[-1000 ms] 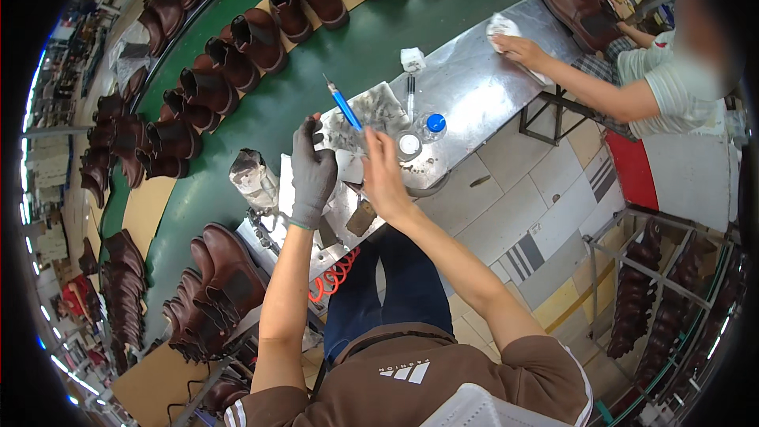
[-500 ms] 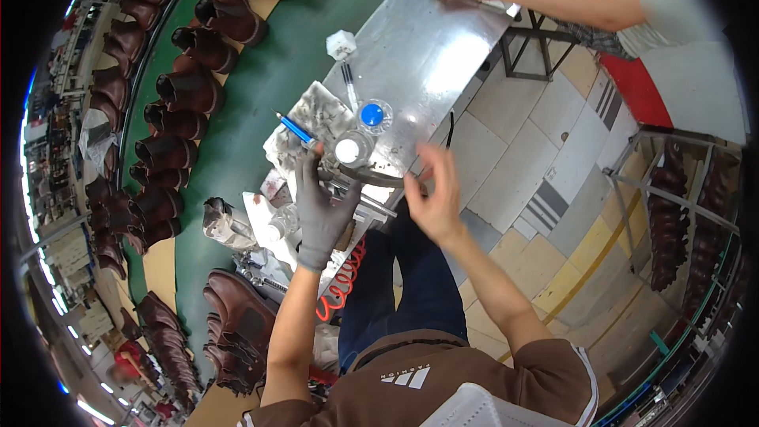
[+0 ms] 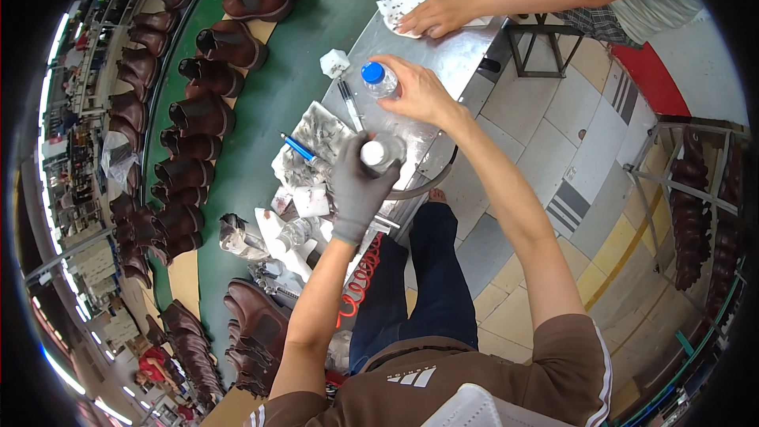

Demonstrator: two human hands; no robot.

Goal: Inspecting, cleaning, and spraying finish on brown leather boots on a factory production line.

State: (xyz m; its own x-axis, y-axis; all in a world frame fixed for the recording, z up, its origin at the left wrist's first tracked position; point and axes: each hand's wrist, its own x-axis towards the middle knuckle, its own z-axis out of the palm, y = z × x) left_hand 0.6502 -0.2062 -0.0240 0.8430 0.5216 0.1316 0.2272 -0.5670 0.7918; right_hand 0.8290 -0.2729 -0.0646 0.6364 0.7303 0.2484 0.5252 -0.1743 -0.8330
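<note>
At the metal table [image 3: 455, 55], a clear white-capped bottle [image 3: 383, 152] is held by the gloved left hand [image 3: 357, 190], which is curled around its side. Farther up, a clear blue-capped bottle [image 3: 380, 82] is gripped by the bare right hand [image 3: 421, 95]. The two bottles are held apart; whether either is lifted off the metal cannot be told. Left of them, a blue pen-shaped tool [image 3: 299, 147] is laid on a stained cloth [image 3: 326, 128]. Beyond, a spotted white cloth [image 3: 398, 9] is covered partly by a co-worker's hand [image 3: 439, 14].
</note>
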